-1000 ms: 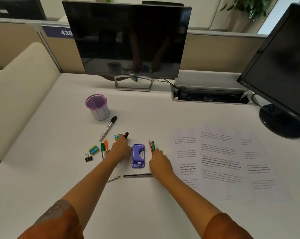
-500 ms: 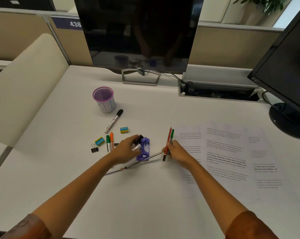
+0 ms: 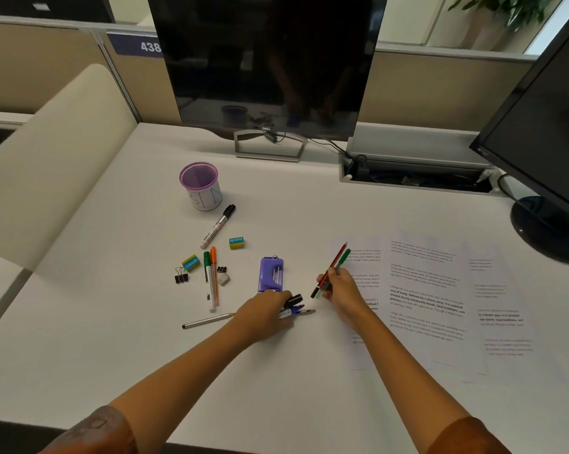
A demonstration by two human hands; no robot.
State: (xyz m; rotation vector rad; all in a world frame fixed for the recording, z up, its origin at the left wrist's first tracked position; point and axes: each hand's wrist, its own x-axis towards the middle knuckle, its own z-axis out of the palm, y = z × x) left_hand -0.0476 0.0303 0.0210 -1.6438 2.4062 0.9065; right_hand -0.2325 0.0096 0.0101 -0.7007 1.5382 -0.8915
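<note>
My right hand [image 3: 340, 291] grips a red pencil [image 3: 337, 259] and a green pen [image 3: 343, 258] together, tips slanting up and right over the paper's edge. My left hand [image 3: 263, 314] holds a black-capped marker [image 3: 293, 300] and a blue pen [image 3: 293, 311], and lies over a grey pencil [image 3: 208, 321] flat on the desk. A purple hole punch [image 3: 271, 273] sits just beyond my left hand. A purple mesh pen cup [image 3: 200, 186] stands farther back left.
A marker [image 3: 217, 226], green and orange pens [image 3: 211, 280], two erasers [image 3: 236, 243], binder clips [image 3: 181, 275] and a sharpener [image 3: 224, 278] lie left. Printed sheets [image 3: 440, 299] spread right. Two monitors [image 3: 270, 60] and a cable tray [image 3: 414, 178] stand behind.
My left hand drew back toward me with the marker and blue pen, off the hole punch. My right hand lifted the red pencil and green pen and holds them.
</note>
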